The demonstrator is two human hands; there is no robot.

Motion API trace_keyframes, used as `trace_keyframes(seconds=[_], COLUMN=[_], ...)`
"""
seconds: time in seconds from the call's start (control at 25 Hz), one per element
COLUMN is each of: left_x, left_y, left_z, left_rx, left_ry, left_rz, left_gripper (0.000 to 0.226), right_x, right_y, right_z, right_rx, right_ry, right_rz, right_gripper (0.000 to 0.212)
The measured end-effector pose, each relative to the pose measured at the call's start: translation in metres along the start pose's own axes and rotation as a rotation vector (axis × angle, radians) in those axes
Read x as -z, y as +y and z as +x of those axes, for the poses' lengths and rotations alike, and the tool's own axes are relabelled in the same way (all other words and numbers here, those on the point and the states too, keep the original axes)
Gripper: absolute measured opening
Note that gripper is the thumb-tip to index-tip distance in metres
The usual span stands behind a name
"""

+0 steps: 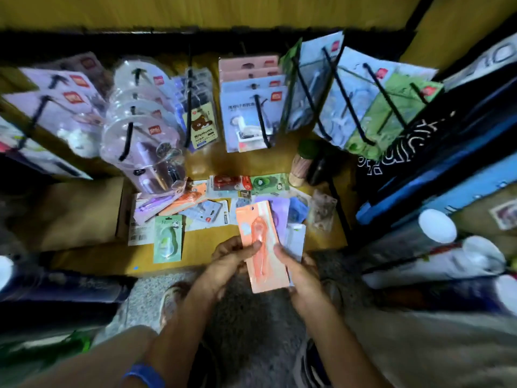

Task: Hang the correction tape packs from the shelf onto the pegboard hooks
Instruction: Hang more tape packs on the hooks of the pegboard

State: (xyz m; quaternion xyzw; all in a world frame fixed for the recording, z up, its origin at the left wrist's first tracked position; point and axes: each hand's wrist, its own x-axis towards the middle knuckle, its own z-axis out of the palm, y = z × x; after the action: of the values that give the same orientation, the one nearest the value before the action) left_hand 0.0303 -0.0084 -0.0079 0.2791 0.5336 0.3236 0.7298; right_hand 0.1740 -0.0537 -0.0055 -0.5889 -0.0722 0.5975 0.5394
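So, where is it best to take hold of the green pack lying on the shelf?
Probably pinch the green pack by its long side edges, coming from above: it lies flat, its bulging blister fills the lower middle, and the hang hole at its far end should stay free.

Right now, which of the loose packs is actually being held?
The long orange pack, gripped by the left hand and right hand; the small green pack lies untouched on the shelf.

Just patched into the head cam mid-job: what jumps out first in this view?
Front and centre, both hands hold an orange correction tape pack: the left hand grips its left edge, the right hand its lower right. Beyond it, loose packs lie scattered on the wooden shelf. Above, black pegboard hooks carry rows of hung packs.
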Motion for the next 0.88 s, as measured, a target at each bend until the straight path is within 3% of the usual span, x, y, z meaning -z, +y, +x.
trace_keyframes(seconds=[0.2, 0.4, 0.6, 0.88], left_x=[-0.022, -0.04, -0.05, -0.026], left_y=[0.03, 0.05, 0.1, 0.192], left_z=[-0.092, -0.177, -0.235, -0.28], left_rx=[-0.099, -0.318, -0.514, -0.652], left_ry=[-0.043, -0.089, 0.04, 0.118], left_rz=[-0.181, -0.215, -0.273, -0.35], left_gripper=[0.025, 0.034, 0.035, 0.038], right_x=[0.001, 0.001, -0.04, -0.107], right_y=[-0.039, -0.067, -0.112, -0.19], right_z=[-0.08, -0.153, -0.207, -0.255], right_rx=[0.111, 0.312, 0.436, 0.49], right_ry=[-0.124, -0.161, -0.281, -0.452], right_rz=[0.049, -0.131, -0.109, -0.06], right_gripper=[0.04, 0.041, 0.034, 0.026])
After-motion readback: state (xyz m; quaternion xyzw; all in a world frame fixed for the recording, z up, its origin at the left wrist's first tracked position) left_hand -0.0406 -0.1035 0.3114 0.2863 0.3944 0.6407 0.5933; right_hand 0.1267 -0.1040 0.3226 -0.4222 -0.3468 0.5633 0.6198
